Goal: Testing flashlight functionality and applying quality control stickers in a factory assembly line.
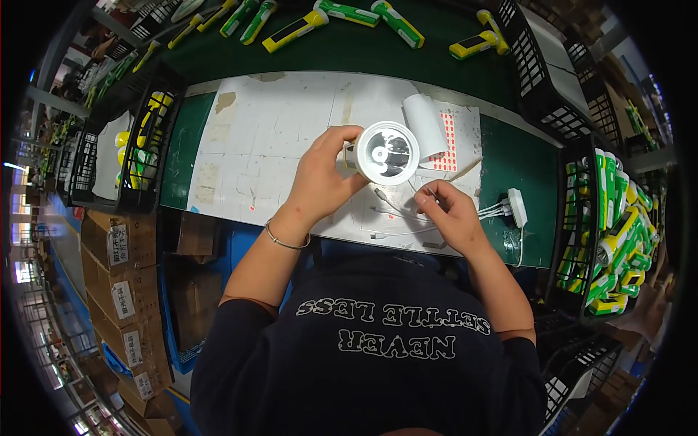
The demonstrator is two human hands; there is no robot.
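My left hand (323,174) is closed around the side of a flashlight (388,154). Its round white head and shiny reflector face up toward me, and its body is mostly hidden below. Close to the lower right of the head, my right hand (449,216) pinches a thin white cable between thumb and fingers. Whether that cable's tip touches the flashlight I cannot tell. Other white cables with plug ends (378,235) lie on the table under my hands, running to a white charging block (517,208) on the right.
A curled white paper (423,125) lies on a sheet of red stickers (454,145) behind the flashlight. Several green and yellow flashlights (297,30) rest on the green belt beyond. Black crates of flashlights stand left (149,200) and right (574,251). Cardboard boxes (120,272) are at lower left.
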